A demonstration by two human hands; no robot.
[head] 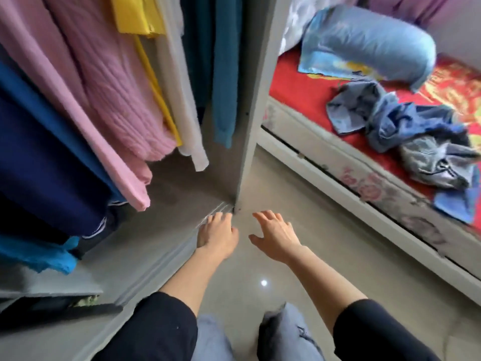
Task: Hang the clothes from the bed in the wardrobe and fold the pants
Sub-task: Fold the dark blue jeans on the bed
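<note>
Head camera looks down (perhaps tilted).

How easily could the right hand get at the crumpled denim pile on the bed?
Probably yes, though likely with a lean. The right hand is open and empty above bare floor; nothing stands between it and the denim pile, which lies uncovered on the bed.

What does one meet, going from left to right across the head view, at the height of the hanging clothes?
Navy blue hanging garment, pink ribbed knit garment, yellow garment, white garment, teal garment, grey wardrobe side panel, crumpled blue denim clothes on the red bed.
</note>
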